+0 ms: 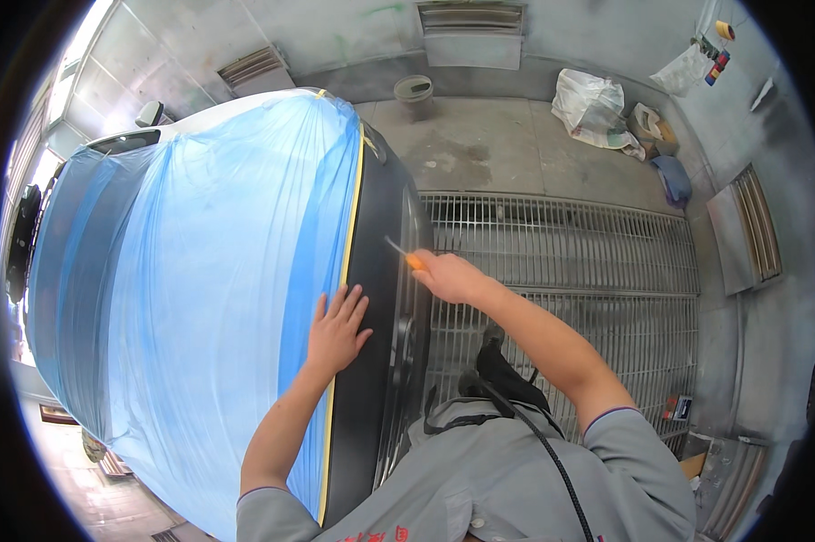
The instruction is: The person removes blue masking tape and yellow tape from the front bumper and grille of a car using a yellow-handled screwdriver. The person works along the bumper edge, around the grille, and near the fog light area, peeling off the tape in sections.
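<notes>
My left hand (338,332) lies with fingers spread across the yellow masking tape (354,212), where blue masking film (218,262) meets a dark grey bumper (374,262). In my right hand (452,277) is a small tool with an orange handle (414,261) and a thin pale shaft; its exact kind cannot be made out. The tip points up and left over the bumper, and I cannot tell whether it touches. Film covers most of the car, while the bumper's dark surface is bare.
Metal floor grating (561,262) runs beside the car, under my feet. Farther off stand a bucket (414,95), a white plastic bag (591,104) and a cardboard box (653,129). Wall vents (756,226) line the room. Small boxes (678,408) sit at the lower right.
</notes>
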A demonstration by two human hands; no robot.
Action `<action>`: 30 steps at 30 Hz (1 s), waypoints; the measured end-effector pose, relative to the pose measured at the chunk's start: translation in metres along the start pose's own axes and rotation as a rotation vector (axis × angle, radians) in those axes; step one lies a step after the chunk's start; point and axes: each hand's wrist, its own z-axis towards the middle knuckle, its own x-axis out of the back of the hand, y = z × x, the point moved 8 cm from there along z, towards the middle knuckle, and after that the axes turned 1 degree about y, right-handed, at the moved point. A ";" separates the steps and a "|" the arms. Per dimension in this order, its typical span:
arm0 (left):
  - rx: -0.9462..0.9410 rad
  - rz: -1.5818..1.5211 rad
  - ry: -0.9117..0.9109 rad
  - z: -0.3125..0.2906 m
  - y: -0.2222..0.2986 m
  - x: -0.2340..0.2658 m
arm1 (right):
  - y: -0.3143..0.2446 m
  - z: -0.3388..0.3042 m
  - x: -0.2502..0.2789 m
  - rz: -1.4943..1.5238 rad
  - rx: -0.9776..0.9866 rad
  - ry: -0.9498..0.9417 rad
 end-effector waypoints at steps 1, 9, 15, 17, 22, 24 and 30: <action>0.009 -0.004 0.002 0.017 -0.006 -0.003 | 0.003 0.006 0.003 -0.011 0.012 0.012; 0.087 0.078 0.042 0.154 -0.058 -0.021 | 0.030 0.077 0.026 0.070 -0.014 -0.124; 0.142 0.075 0.085 0.194 -0.061 -0.018 | 0.055 0.129 0.059 0.014 -0.043 -0.049; 0.149 0.070 0.061 0.195 -0.060 -0.019 | 0.059 0.148 0.073 0.030 -0.006 -0.091; 0.156 0.068 0.064 0.203 -0.060 -0.011 | 0.065 0.198 0.084 -0.002 0.142 -0.077; 0.167 0.075 0.046 0.204 -0.061 -0.010 | 0.066 0.220 0.087 0.022 0.132 -0.086; 0.191 0.048 0.012 0.208 -0.063 -0.016 | 0.067 0.257 0.095 0.011 0.111 -0.131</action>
